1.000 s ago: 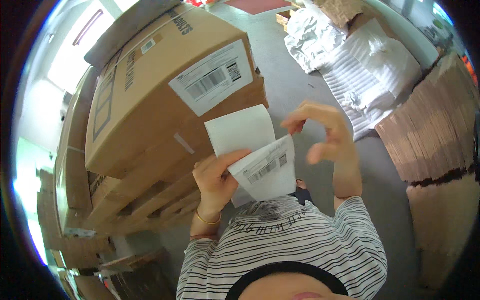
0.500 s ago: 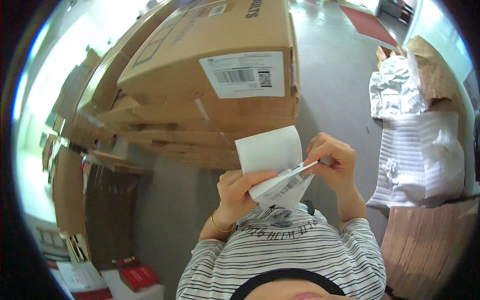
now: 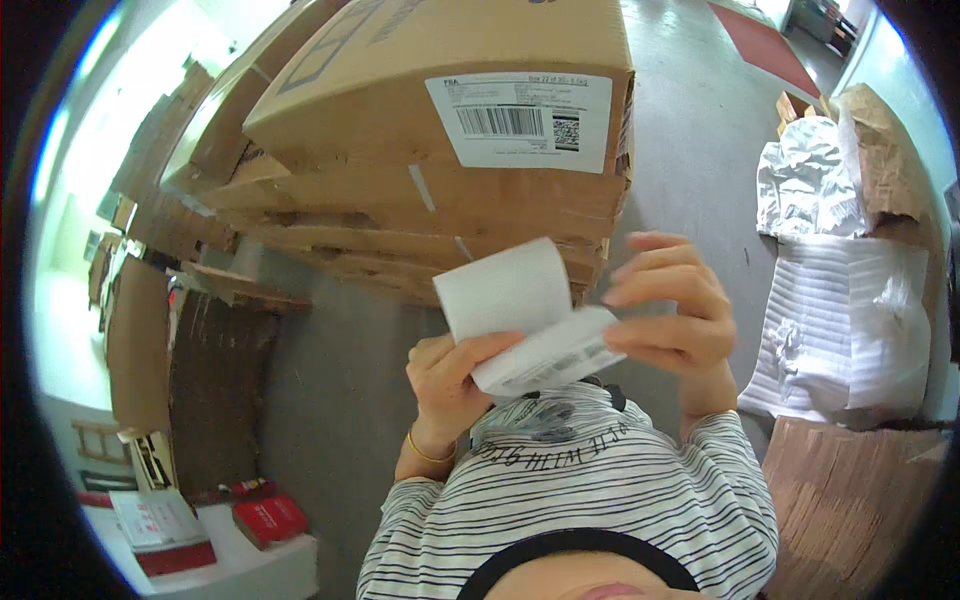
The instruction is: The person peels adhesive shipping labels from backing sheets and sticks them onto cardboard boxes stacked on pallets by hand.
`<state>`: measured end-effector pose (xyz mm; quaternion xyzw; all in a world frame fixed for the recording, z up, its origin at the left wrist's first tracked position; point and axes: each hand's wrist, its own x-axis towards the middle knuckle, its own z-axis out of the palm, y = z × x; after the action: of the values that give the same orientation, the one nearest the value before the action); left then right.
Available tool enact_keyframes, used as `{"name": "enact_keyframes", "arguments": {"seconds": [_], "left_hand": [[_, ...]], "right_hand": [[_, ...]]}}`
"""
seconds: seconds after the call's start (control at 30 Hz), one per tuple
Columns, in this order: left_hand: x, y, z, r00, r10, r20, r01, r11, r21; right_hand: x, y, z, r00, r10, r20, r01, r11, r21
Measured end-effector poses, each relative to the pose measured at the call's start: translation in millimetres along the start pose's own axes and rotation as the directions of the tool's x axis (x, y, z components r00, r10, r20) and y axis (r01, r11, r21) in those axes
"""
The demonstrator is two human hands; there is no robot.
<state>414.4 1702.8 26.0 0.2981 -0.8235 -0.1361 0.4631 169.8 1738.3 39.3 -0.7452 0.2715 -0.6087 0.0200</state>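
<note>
My left hand [image 3: 450, 375] grips a folded strip of white shipping labels [image 3: 505, 290], its thumb lying across the fold. The upper part is blank and stands up; the lower flap [image 3: 548, 356], printed with a barcode, points toward my right hand. Beside that flap, my right hand [image 3: 680, 305] has its fingers spread and slightly blurred. Its thumb side is close to the flap's end, and I cannot tell whether they touch. Ahead of both hands is a large brown carton [image 3: 380, 110] with a white barcode label [image 3: 530, 122] on its near side.
More cartons [image 3: 210, 140] stand at the left. On a white surface [image 3: 250, 570] at lower left lie red boxes [image 3: 270, 520]. Along the right are crumpled silver wrap [image 3: 812, 175], white foam sheeting [image 3: 825, 330] and flat cardboard [image 3: 850, 500]. A red mat [image 3: 765, 45] lies far right.
My right hand has come off its pinch on the label edge, and its fingers have spread. The left hand and labels have shifted slightly left, and the flap has swung flatter.
</note>
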Motion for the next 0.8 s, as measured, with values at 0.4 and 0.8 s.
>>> {"name": "enact_keyframes", "arguments": {"seconds": [0.4, 0.8], "left_hand": [[1, 26, -16, 0.883, -0.468, 0.035, 0.436, 0.789, -0.433], [107, 85, 87, 0.767, 0.478, 0.428, -0.548, 0.835, 0.051]], "right_hand": [[6, 110, -92, 0.987, 0.147, 0.062, -0.114, 0.381, 0.917], [78, 168, -49, 0.923, 0.371, 0.096, -0.302, 0.549, 0.78]]}}
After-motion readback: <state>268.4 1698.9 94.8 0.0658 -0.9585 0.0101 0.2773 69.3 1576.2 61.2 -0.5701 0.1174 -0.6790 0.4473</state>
